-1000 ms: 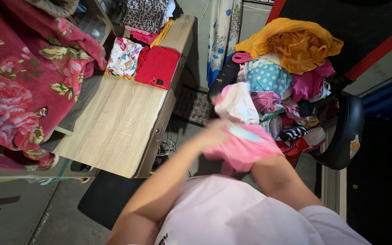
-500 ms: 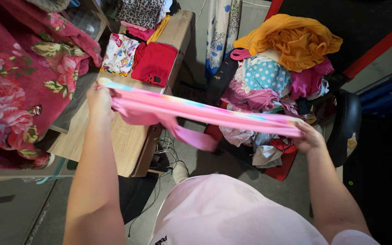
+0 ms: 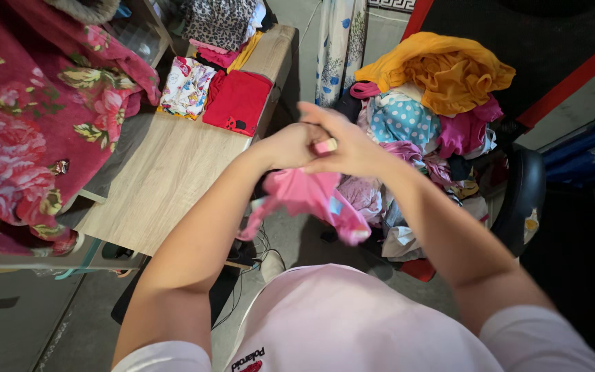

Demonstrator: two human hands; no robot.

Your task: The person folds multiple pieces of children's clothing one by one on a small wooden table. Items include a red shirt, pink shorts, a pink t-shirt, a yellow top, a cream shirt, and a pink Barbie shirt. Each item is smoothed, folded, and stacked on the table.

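My left hand and my right hand meet in front of my chest, both gripping the top edge of a small pink garment. The garment hangs folded in half below my hands, over the gap between the wooden table and the chair. Its lower corners dangle loose. My right hand's fingers overlap the left hand, and a bit of pink cloth shows between them.
A heap of mixed clothes, topped by a yellow garment, fills a black chair on the right. On the table's far end lie a folded red garment and a printed white one. A floral red blanket hangs at left.
Half a second ago my hands held the pink garment stretched wide apart. They have come together, and the garment hangs doubled beneath them.
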